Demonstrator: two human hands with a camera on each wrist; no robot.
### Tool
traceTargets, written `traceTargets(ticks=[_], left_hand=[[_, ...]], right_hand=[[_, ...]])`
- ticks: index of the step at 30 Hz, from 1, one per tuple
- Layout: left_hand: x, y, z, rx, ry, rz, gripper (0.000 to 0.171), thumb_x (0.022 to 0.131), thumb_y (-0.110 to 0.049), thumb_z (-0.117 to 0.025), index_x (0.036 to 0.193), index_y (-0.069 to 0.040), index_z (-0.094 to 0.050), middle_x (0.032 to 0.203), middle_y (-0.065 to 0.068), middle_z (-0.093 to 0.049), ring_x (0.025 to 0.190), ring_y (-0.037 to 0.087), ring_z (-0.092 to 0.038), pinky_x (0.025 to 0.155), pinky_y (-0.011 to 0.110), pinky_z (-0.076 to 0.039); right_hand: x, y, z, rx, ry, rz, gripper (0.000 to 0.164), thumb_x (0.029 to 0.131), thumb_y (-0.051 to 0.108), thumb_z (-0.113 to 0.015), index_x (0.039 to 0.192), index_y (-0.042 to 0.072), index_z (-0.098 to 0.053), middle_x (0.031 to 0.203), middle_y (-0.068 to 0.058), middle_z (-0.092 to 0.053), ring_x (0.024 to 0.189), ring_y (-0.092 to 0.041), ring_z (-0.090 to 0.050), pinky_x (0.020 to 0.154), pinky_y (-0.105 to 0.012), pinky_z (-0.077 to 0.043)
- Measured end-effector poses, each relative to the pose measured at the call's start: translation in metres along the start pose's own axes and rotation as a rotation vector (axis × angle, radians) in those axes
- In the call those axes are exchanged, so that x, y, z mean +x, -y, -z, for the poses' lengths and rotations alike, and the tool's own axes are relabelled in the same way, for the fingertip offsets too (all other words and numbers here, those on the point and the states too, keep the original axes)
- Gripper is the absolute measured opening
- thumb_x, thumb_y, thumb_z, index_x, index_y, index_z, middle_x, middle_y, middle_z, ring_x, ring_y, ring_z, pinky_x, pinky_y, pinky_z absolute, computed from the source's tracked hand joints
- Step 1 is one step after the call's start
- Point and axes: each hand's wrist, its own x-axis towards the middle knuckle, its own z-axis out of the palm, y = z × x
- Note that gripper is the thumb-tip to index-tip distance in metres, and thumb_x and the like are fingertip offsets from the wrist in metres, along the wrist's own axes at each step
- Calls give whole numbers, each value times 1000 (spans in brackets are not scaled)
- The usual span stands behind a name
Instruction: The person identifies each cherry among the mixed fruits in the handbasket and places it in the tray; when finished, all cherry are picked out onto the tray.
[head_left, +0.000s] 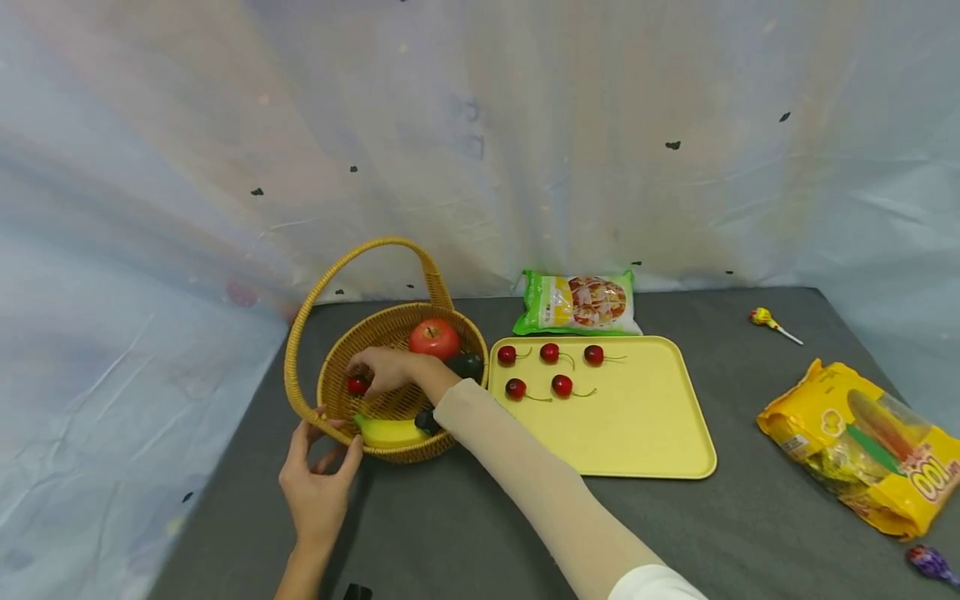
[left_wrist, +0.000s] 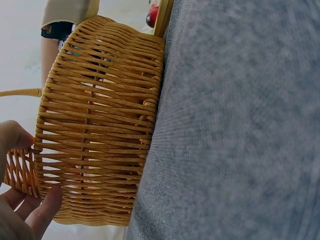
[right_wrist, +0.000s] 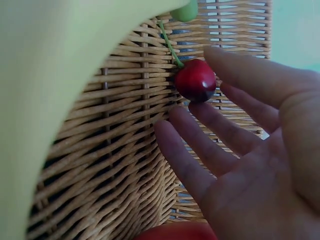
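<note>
A brown wicker basket (head_left: 327, 379) with a tall arched handle stands at the left of the table. My left hand (head_left: 318, 487) grips its rim near the foot of the handle, thumb and fingers on either side of the weave (left_wrist: 95, 130). Inside the basket is my right hand (head_left: 386, 371), fingers spread and nearly straight. A dark red cherry (right_wrist: 196, 81) with a green stem is right at its thumb and fingertips, near the wicker wall. Also in the basket are a banana (head_left: 390, 432), a red apple-like fruit (head_left: 435, 337) and a dark green item (head_left: 467, 365).
Right of the basket lies a yellow tray (head_left: 637, 417) bearing several stemmed cherries (head_left: 550, 353). Behind it rests a green-and-white food packet (head_left: 581, 302). Farther right are a yellow snack bag (head_left: 862, 450), a lollipop (head_left: 761, 317) and a purple wrapped candy (head_left: 930, 562).
</note>
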Motion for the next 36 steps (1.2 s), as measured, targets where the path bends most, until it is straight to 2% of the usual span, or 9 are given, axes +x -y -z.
traceTargets(ticks=[6,10,18,21,25,29,32,36], left_hand=[[-1,3,1,0,7,7,58,81,8,-77,135,2,-57,108,8,-64,105,20,-61,71,18,-60],[0,3,0,-12,18,8,58,81,7,-76,135,4,-56,108,7,-64,106,18,-60,71,17,-59],[0,2,1,-5,16,-9,62,81,7,-77,138,-8,-58,108,7,-64,105,23,-61,71,20,-60],[0,3,1,-6,18,-9,62,81,8,-77,137,-8,-58,108,7,-64,105,22,-61,71,19,-60],[-1,3,-1,3,9,-8,61,80,10,-77,137,-7,-58,107,10,-64,104,19,-61,70,19,-60],[-1,0,-2,26,-11,-12,61,78,13,-77,135,-1,-59,109,16,-64,103,16,-61,70,18,-59],[1,-9,-2,32,-21,-22,60,77,17,-76,132,5,-58,106,18,-64,102,15,-61,69,17,-59],[2,-24,-3,29,-11,-31,57,77,19,-75,130,10,-57,103,16,-63,101,17,-61,69,20,-60]], right_hand=[[-1,-1,-3,29,58,8,56,91,6,-74,143,5,-52,140,-8,-55,123,-17,-54,93,-18,-48],[-2,-1,-1,11,64,-22,47,91,8,-73,135,4,-58,129,-8,-61,113,-15,-58,87,-18,-50],[-2,-1,-1,-9,51,-50,25,89,-1,-72,115,2,-70,106,-5,-67,90,-14,-59,71,-19,-52],[-3,-1,-1,0,54,-63,22,88,-3,-73,110,1,-71,100,-5,-67,83,-14,-58,66,-20,-51],[-4,0,0,18,49,-55,22,87,-1,-76,108,1,-69,99,-4,-66,83,-13,-58,67,-19,-51],[-9,3,5,80,14,25,23,86,0,-76,108,1,-67,101,-6,-65,84,-13,-57,68,-19,-51],[-17,5,15,154,-28,138,24,88,-2,-73,112,-2,-67,104,-11,-66,87,-16,-58,72,-21,-53],[-44,4,37,206,-70,284,29,94,-1,-65,123,-6,-64,117,-17,-65,102,-18,-62,85,-23,-55]])
